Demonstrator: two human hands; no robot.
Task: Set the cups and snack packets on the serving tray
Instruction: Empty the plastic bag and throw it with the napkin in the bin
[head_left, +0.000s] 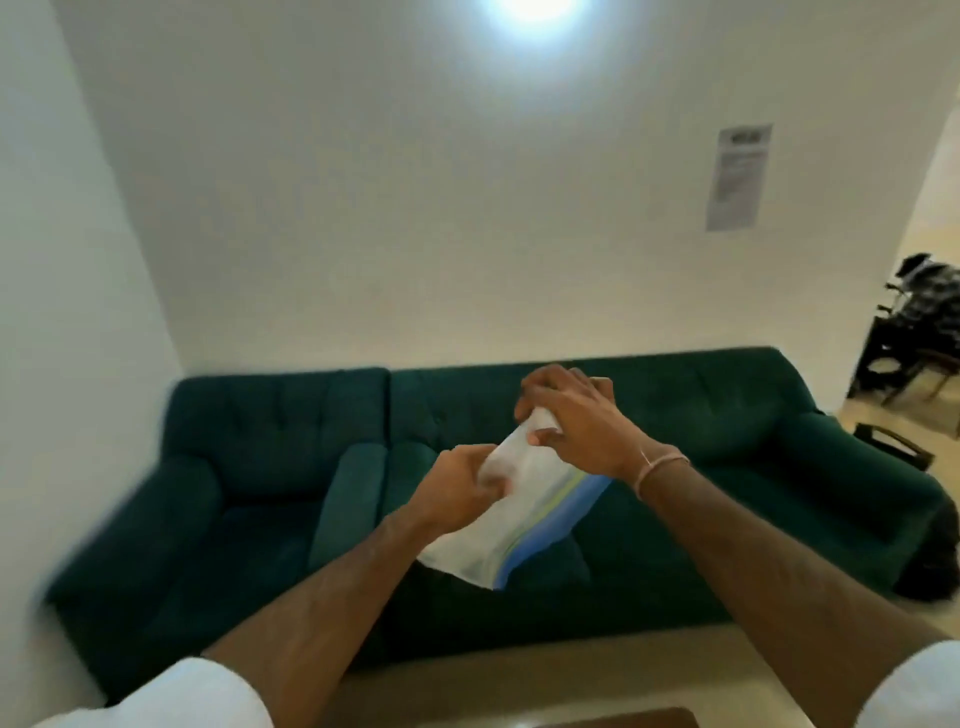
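Observation:
Both my hands hold one white plastic bag (511, 519) with a blue and green band along its lower right edge, raised in front of a green sofa. My left hand (457, 491) pinches the bag's left side near the top. My right hand (574, 421) is closed over the bag's upper end. The bag hangs slanted down between my forearms. What it contains is hidden. No cups, snack packets or serving tray are in view.
A dark green sofa (727, 441) and matching armchair (234, 467) stand against the white wall. A dark brown table edge (613, 719) shows at the bottom. At the far right a person (930, 301) sits by dark chairs in a doorway. A paper notice (737, 176) hangs on the wall.

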